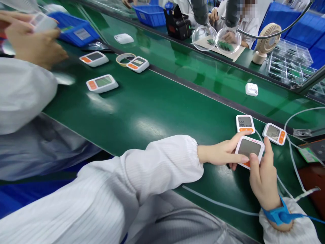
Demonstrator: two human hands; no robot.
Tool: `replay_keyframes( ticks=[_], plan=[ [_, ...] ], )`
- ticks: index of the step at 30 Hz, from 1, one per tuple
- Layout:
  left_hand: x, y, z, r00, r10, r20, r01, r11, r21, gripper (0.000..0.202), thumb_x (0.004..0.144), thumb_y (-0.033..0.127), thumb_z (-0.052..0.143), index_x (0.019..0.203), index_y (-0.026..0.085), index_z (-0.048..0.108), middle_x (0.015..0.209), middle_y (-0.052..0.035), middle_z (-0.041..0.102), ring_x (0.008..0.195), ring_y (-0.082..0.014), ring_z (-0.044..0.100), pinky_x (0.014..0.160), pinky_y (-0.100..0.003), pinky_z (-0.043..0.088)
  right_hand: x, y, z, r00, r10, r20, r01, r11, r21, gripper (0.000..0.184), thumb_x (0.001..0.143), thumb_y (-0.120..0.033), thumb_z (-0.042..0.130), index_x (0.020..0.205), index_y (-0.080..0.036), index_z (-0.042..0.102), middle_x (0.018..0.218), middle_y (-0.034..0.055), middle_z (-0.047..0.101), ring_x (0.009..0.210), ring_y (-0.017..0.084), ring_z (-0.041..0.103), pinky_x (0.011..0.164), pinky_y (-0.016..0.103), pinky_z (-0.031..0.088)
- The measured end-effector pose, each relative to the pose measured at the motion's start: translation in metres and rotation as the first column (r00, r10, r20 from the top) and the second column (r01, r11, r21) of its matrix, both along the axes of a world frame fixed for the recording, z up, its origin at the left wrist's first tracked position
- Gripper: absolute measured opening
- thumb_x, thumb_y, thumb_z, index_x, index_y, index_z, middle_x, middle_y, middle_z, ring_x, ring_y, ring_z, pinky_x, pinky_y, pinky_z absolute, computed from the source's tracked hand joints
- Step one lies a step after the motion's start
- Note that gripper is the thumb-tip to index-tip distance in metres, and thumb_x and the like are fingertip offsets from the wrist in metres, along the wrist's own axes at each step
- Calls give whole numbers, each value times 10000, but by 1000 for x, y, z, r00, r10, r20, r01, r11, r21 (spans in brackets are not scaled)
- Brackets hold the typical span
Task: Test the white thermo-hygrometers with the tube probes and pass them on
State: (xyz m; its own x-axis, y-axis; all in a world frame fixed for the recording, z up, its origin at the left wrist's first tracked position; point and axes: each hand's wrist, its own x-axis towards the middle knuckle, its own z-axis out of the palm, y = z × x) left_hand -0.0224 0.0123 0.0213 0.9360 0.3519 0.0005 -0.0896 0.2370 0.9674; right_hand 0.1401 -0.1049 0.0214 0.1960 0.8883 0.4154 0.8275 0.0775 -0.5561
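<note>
A small white square device [250, 149] with a grey screen and orange buttons is held between my two hands. My left hand [225, 151] grips it from the left, thumb on its lower front near the orange buttons. My right hand [266, 179], with a blue strap at the wrist, holds its right side, the thumb on the lower front. The fingers behind it are mostly hidden. Just beyond lies a like device [245, 124] with dark digits on its screen, close to my left index finger. Another device [274, 134] lies to the right.
At the left, a co-worker's hands [35, 40] hold a white device near a blue bin [73, 28]. Several like devices and a tape roll [125, 59] lie on the green bench [157, 112]. Pale tubes [291, 159] run on the right. A small fan [267, 40] stands beyond.
</note>
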Motion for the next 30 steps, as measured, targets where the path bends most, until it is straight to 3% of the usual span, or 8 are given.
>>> replay_keyframes(
  ticks=[4, 9, 16, 30],
  plan=[
    [-1, 0, 2, 999, -42, -5, 42, 997, -68, 1024, 894, 394, 701, 1603, 330, -36, 980, -47, 650, 592, -113, 612, 550, -244, 486, 6, 3, 0, 1000, -31, 5, 31, 999, 20, 527, 1095, -418, 419, 1544, -141, 408, 1186, 175, 678, 724, 213, 727, 508, 234, 549],
    [4, -4, -4, 998, 39, 47, -32, 990, -138, 1002, 867, 427, 746, 1599, 323, 69, 828, 7, 634, 573, -95, 597, 533, -206, 456, 9, 4, -3, 998, -38, -46, 37, 999, -35, 573, 1079, -453, 442, 1553, -135, 396, 1022, 138, 721, 574, 202, 681, 482, 254, 530],
    [6, -4, -10, 997, 49, 52, -41, 989, -144, 941, 897, 389, 721, 1578, 294, 78, 831, 16, 629, 559, -93, 604, 524, -205, 443, 3, 4, 6, 979, -125, -162, 83, 966, -246, 645, 1037, -510, 449, 1554, -131, 372, 1058, 147, 708, 699, 243, 721, 576, 289, 578],
    [7, -5, -12, 998, 53, 38, -48, 992, -120, 899, 919, 329, 686, 1569, 289, 67, 864, 11, 617, 569, -83, 591, 532, -211, 446, 2, 4, 10, 974, -142, -178, 85, 951, -297, 672, 1009, -530, 441, 1549, -139, 365, 890, 104, 715, 584, 249, 682, 528, 313, 549]
  ],
)
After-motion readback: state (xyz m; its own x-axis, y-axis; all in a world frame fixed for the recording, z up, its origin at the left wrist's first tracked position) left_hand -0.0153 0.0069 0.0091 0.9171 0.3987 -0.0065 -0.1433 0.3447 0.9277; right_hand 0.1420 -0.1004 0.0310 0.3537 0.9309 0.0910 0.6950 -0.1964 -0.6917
